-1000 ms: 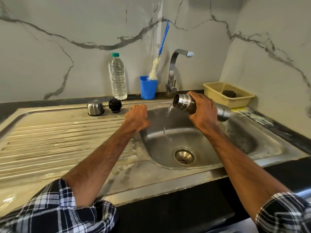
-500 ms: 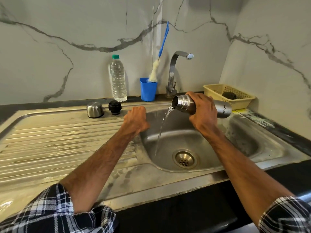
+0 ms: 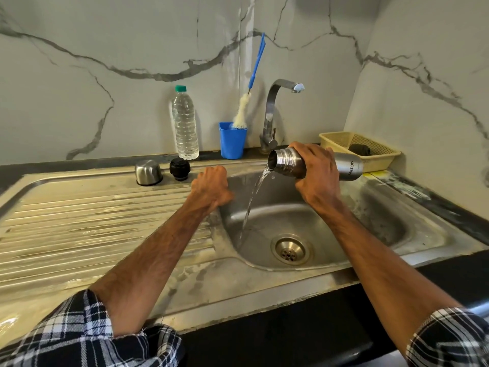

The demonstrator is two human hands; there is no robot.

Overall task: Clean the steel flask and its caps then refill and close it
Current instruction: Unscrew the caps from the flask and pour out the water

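Over the sink (image 3: 383,226), right grip (image 3: 317,173) wraps the tilted pouring flask (image 3: 349,169); left grip (image 3: 211,188) seems curled, empty.

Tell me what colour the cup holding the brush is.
The cup is blue, seen in the head view.

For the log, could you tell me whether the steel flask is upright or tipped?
Tipped: the right hand holds the flask nearly level, water pouring from its mouth into the sink.

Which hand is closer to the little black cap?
Left. The left hand is just right of the black cap; the right hand is farther right, gripping the steel flask.
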